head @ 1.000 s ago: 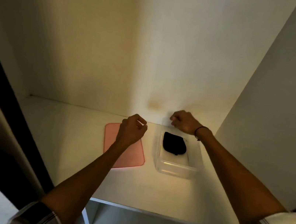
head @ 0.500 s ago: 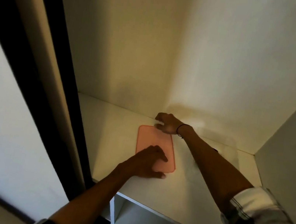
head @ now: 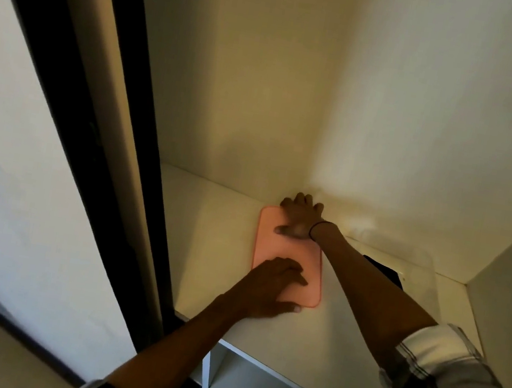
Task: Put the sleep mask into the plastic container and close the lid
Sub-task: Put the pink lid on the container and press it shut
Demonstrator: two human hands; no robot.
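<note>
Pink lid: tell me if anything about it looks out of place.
The flat pink plastic lid lies on the white shelf, beside the clear plastic container rather than on it. The container stands open with the black sleep mask inside. Left hand and right hand rest on the lid.

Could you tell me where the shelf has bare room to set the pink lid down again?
The widest bare patch lies on the shelf between the dark frame and the pink lid. Another runs along the front edge, below the left hand. Right of the lid is crowded: the right forearm crosses the clear container holding the sleep mask.
</note>
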